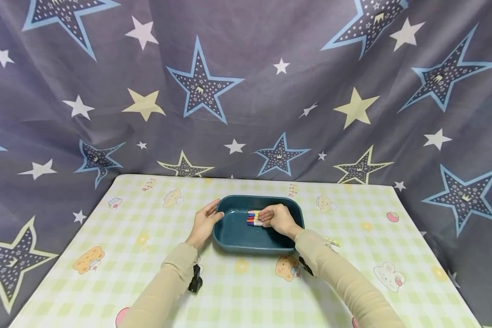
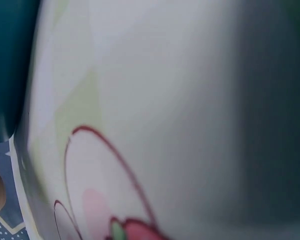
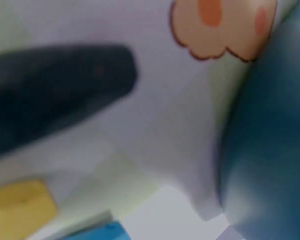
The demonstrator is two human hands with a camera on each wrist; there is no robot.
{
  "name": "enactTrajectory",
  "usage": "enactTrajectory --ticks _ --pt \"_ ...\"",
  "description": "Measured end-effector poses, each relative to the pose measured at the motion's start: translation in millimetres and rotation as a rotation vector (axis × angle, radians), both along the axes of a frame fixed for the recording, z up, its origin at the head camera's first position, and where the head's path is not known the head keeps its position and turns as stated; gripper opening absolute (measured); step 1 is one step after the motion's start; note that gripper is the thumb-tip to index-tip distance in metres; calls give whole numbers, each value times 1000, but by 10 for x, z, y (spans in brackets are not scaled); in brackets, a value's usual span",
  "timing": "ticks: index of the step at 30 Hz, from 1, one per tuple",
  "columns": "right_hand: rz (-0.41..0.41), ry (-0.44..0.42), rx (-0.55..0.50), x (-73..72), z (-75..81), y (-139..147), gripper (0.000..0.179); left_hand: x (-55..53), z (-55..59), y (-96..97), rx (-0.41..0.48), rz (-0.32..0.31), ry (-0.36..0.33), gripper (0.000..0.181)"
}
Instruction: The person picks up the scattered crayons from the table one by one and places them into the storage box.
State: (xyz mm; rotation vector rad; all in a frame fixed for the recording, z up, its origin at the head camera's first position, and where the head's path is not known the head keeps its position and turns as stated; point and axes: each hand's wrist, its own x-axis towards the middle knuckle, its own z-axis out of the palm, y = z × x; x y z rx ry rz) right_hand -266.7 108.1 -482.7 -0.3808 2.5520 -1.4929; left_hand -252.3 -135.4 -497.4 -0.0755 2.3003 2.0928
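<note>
A dark teal rectangular tray [image 1: 233, 232] sits on the table in the head view. Inside, several crayons [image 1: 252, 218] with blue, red and orange tips and pale wrappers lie side by side. My left hand [image 1: 202, 223] holds the tray's left rim, its thumb over the edge. Reaching over the right rim, my right hand [image 1: 279, 218] grips the crayons at their right ends, with curled fingers hiding those ends. The left wrist view catches only the tray's side [image 2: 7, 70] and a bit of fingertip; the right wrist view shows the tray's outer wall [image 3: 275, 135].
A small yellow-green piece [image 1: 334, 243] lies on the checked tablecloth [image 1: 147, 255], partly behind the right sleeve. Close up, a yellow tip [image 3: 20, 202], a blue tip [image 3: 102, 233] and a blurred dark shape [image 3: 65, 90] appear. A star-patterned curtain [image 1: 246, 114] hangs behind the table.
</note>
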Motion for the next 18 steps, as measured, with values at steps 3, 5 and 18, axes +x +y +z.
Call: enactTrajectory --ticks 3,5,18 --pt "0 -10 -8 12 4 -8 27 9 4 -4 8 -1 0 51" --pt "-1 -15 -16 15 5 -8 27 9 4 0 11 -1 0 50" --pt "-10 -61 -72 28 30 -4 27 15 16 -2 24 -2 -10 51"
